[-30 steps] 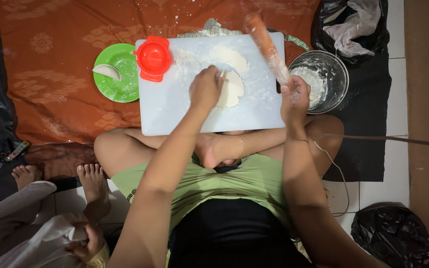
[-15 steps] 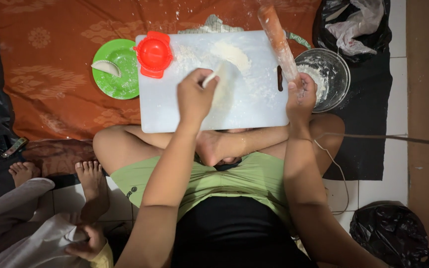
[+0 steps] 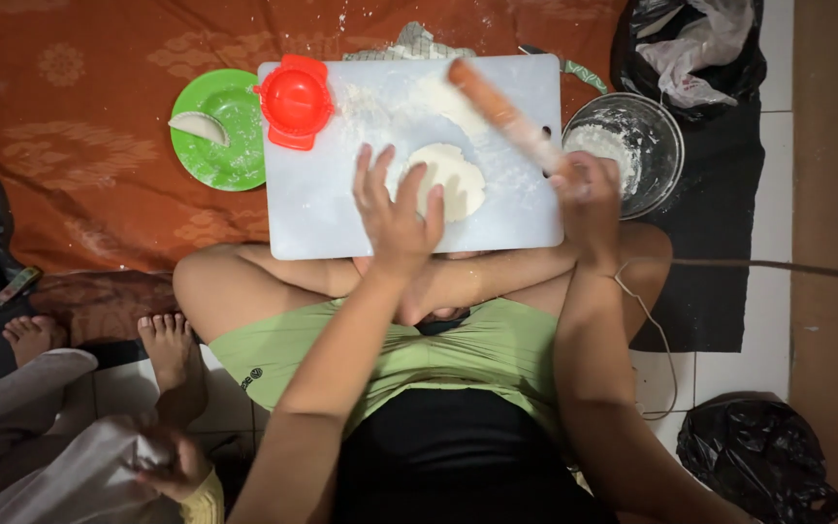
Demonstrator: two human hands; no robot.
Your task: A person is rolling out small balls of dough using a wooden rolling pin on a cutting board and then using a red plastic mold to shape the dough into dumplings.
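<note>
The left hand (image 3: pixel 395 213) lay flat with fingers spread, its fingertips touching the left edge of the round dough (image 3: pixel 453 180) in the middle of the white cutting board (image 3: pixel 322 218). The right hand (image 3: pixel 589 194) was closed around the lower end of the rolling pin (image 3: pixel 501 112), which slanted toward the upper centre. A glass bowl (image 3: pixel 657 131) sat just right of the board; a red dumpling press (image 3: pixel 295 100) sat at its upper left corner.
</note>
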